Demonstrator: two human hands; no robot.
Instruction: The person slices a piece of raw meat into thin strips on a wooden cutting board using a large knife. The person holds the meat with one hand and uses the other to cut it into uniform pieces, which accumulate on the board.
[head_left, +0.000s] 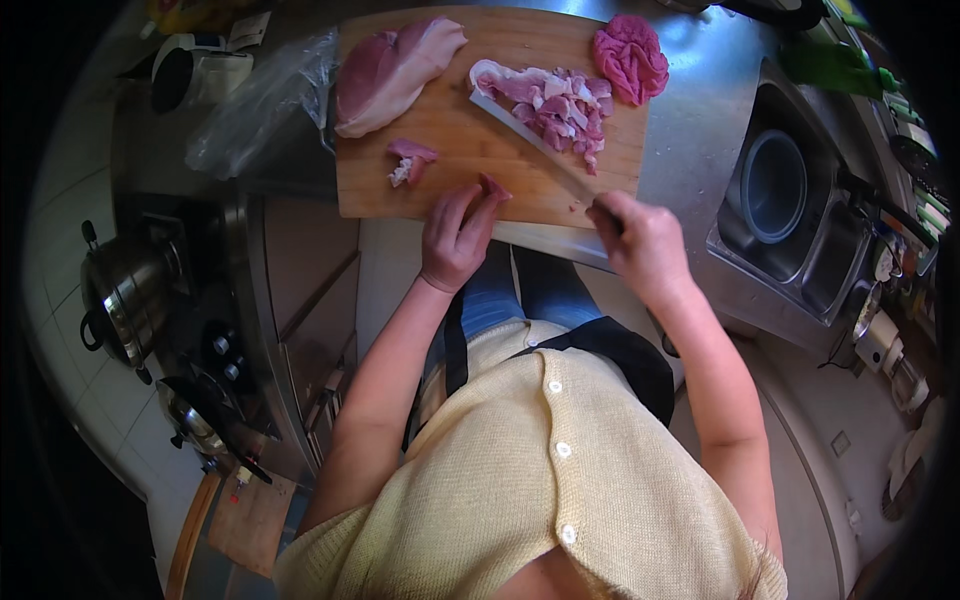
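My right hand grips the handle of a kitchen knife, its blade slanting up and left across the wooden cutting board. Beyond the blade lies a heap of cut raw meat pieces. Near the board's front edge, the fingers of my left hand pinch a small piece of raw meat. Up and left of that hand rests another small scrap of meat with white fat. A large slab of raw meat with a pale rind occupies the board's far left.
A crumpled pink cloth sits at the board's far right corner. Clear plastic bag lies left of the board. To the right is a steel sink holding a grey basin. A steel pot stands on the stove at left.
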